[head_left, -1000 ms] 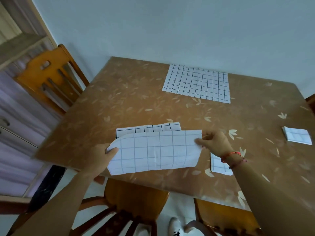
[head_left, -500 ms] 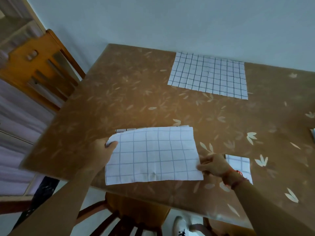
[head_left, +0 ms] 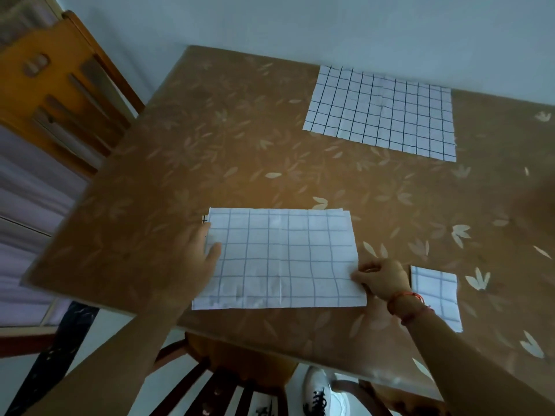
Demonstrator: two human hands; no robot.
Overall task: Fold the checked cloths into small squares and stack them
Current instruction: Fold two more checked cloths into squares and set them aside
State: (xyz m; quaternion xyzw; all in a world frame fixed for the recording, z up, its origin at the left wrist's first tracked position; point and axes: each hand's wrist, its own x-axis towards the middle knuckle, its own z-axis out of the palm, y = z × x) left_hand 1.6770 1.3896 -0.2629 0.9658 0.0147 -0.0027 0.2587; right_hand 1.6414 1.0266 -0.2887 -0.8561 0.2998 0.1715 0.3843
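Observation:
A white checked cloth, folded in half into a wide rectangle, lies flat near the table's front edge. My left hand rests on its left edge, with the thumb lying on top of the fabric. My right hand pinches the cloth's lower right edge. A small folded checked square lies just right of my right wrist. An unfolded checked cloth lies spread out flat at the back of the table.
The brown leaf-patterned table stands against a pale wall. A wooden chair stands at its left side and another chair sits under the front edge. A shoe shows on the floor below.
The upper layer has been brought down flat onto the lower one, so the fold lies closed. My right hand moved from the cloth's upper right corner to its lower right edge. The camera tilted right.

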